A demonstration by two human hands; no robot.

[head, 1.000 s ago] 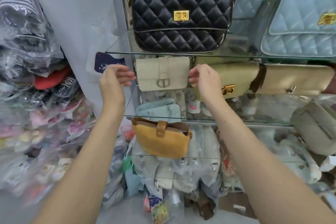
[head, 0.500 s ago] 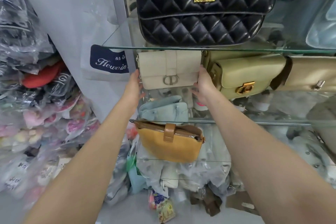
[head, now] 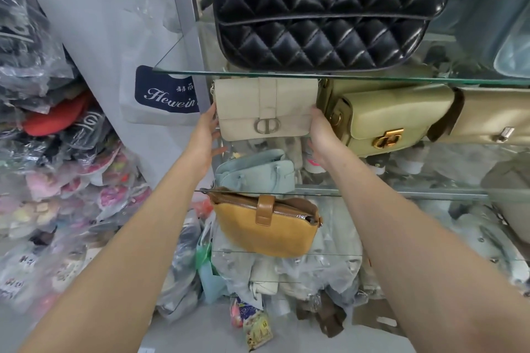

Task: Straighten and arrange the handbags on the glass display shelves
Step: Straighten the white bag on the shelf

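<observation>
Fingers [head: 212,119] of left hand [head: 204,137] and right hand [head: 322,137], straight, press both ends of the cream handbag [head: 266,109]; square it gently, just left of the olive handbag [head: 395,112], clasp forward.

A white fabric bag with a navy "Hewein" label [head: 165,96]; left of it, heaped clear-plastic-wrapped goods [head: 57,169]; below it, a colourful snack packet [head: 258,329].

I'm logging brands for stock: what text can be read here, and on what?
"Hewein" in white script on the navy label of the grey fabric bag.
Small characters above it: too small to read.
Print on the snack packets: blurred.
Handwritten tags on the plastic-wrapped goods: blurred.
</observation>
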